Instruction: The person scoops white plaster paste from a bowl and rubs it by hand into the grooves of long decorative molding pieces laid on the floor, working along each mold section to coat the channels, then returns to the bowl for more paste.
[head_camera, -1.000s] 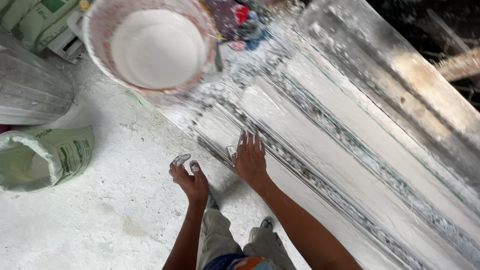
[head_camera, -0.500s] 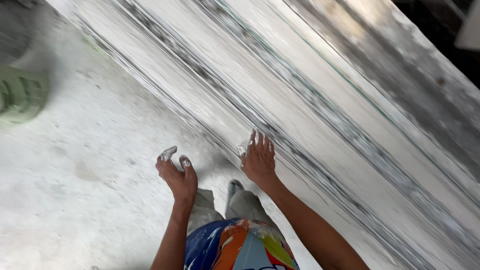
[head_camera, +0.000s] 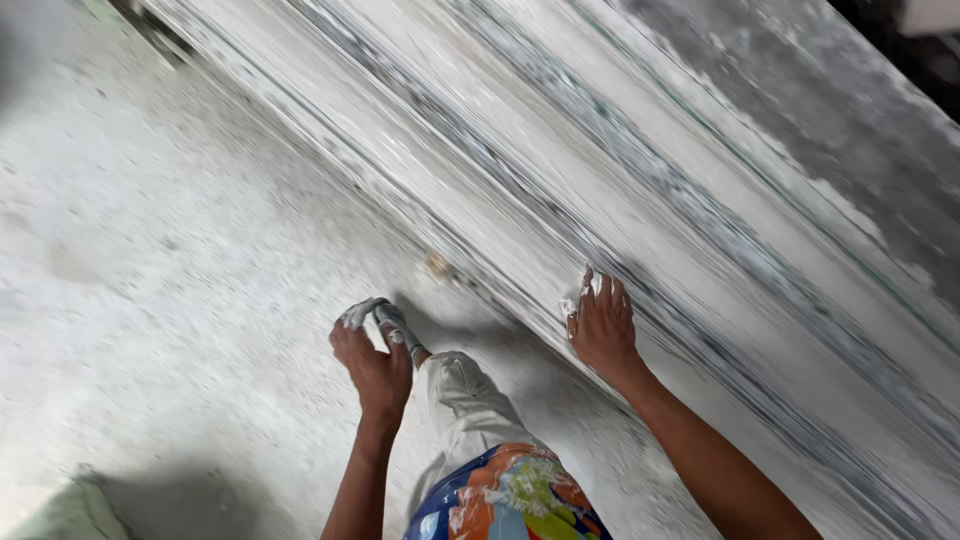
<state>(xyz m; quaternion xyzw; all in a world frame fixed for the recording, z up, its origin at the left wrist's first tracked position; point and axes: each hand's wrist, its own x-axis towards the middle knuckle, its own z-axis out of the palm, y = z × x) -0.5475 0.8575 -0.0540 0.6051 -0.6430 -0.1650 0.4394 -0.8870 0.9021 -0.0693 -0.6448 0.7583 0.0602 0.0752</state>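
- Since half a second ago your view has slid further along the long white plaster moulding (head_camera: 620, 190). The green sack that showed at the left edge is gone from sight, and both your hands sit lower and more to the centre of the view.
- Your right hand (head_camera: 602, 325) lies on the near edge of the moulding, fingers (head_camera: 590, 290) close together and flat against the wet white surface, their tips smeared with plaster. It grips nothing that you can make out.
- Your left hand (head_camera: 375, 360) hangs over the dusty grey floor (head_camera: 170, 280), apart from the moulding. Its fingers are curled and coated in grey-white plaster; whether they pinch a lump of it or just carry a smear, you cannot tell.
- The moulding runs slantwise from the upper left to the lower right, with ridged bands and dark streaks along its length, blurred by motion.
- Between your arms show your pale trouser leg (head_camera: 460, 400) and a brightly coloured patterned cloth (head_camera: 510, 500) at the bottom edge.
- A small tan speck (head_camera: 437, 263) lies by the moulding's foot.
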